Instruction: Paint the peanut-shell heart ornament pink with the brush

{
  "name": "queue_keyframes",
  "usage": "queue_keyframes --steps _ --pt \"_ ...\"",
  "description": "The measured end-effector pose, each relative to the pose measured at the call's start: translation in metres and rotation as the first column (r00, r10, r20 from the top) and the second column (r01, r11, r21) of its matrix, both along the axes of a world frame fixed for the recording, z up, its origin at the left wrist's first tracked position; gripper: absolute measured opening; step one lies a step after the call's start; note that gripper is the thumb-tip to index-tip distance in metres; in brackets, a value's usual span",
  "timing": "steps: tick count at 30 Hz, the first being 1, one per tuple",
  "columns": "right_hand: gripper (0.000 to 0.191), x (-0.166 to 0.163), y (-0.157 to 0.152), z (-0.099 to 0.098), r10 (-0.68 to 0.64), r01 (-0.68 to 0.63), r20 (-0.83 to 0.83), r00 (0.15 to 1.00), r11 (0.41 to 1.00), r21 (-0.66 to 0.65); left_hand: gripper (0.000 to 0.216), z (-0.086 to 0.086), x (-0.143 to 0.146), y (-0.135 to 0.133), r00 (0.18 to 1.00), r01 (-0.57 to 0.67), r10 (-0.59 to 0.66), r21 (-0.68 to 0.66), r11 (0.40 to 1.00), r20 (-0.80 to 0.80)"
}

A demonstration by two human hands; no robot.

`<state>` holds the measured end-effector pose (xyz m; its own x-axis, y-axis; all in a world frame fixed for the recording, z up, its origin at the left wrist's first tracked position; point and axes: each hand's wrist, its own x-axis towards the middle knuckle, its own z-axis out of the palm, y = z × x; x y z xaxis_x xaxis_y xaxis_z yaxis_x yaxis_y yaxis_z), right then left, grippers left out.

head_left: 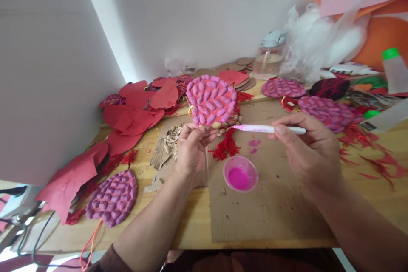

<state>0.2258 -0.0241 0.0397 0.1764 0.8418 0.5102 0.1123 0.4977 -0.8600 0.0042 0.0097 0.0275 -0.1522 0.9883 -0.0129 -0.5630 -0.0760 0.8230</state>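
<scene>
My left hand (193, 148) grips the lower edge of a round ornament (212, 100) covered with pink-painted peanut shells, held up above the table. A few shells along its bottom edge are bare tan. A red tassel (226, 146) hangs below it. Pinched in my right hand (310, 153) is a white marker (259, 128) with a pink tip. The tip points left, close to the ornament's lower edge; whether it touches cannot be told. Below them, a clear plastic cup (254, 169) of magenta paint stands on a cardboard sheet (270, 216).
Another shell-covered ornament (111, 197) lies at the left, and a pink one (328, 112) at the right. Red paper cutouts (135, 114) pile up at the back left. Broken shells (170, 141) lie on cardboard. A lidded jar (269, 57) and plastic bag (321, 38) stand behind.
</scene>
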Motion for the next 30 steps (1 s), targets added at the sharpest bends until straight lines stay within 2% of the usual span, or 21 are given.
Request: queue_keyframes --steps 4,7,9,12,15,18,26,28,30 --pt "0.014 -0.001 0.007 0.002 0.112 -0.139 -0.241 0.964 0.986 -0.096 0.035 0.004 0.002 -0.003 0.999 -0.006 0.007 0.026 1.0 -0.038" --pt "0.016 0.0 0.005 0.001 0.157 -0.188 -0.243 0.957 0.976 -0.112 0.035 0.005 0.002 -0.004 0.999 -0.004 0.006 0.047 0.999 -0.05" --pt "0.015 0.003 0.001 0.0 0.204 -0.216 -0.115 0.972 0.97 -0.109 0.035 0.005 0.002 -0.004 0.999 -0.006 0.008 0.055 0.998 -0.046" --pt "0.013 0.006 -0.007 0.002 0.249 -0.236 0.207 0.946 0.968 -0.084 0.035 0.004 0.001 -0.002 0.999 -0.007 0.01 0.056 0.998 -0.053" --pt "0.011 0.004 -0.014 0.007 0.234 -0.262 0.49 0.84 0.965 -0.013 0.032 0.003 0.0 -0.001 0.997 0.011 -0.007 0.054 0.998 -0.076" --pt "0.007 -0.002 -0.015 0.012 0.183 -0.291 0.673 0.716 0.955 0.05 0.03 0.002 0.0 0.0 0.997 0.014 -0.009 0.072 0.997 -0.073" --pt "0.005 -0.01 -0.014 0.01 0.115 -0.362 0.854 0.507 0.928 0.09 0.032 0.001 0.001 0.0 0.994 0.033 -0.029 0.036 0.999 -0.109" --pt "0.006 -0.011 -0.014 0.01 0.111 -0.375 0.869 0.482 0.922 0.091 0.031 0.001 0.001 -0.001 0.995 0.03 -0.028 0.024 0.999 -0.092" --pt "0.01 -0.013 -0.015 0.01 0.093 -0.372 0.865 0.494 0.921 0.114 0.03 0.0 0.002 -0.001 0.997 0.034 -0.033 0.014 0.999 -0.075"
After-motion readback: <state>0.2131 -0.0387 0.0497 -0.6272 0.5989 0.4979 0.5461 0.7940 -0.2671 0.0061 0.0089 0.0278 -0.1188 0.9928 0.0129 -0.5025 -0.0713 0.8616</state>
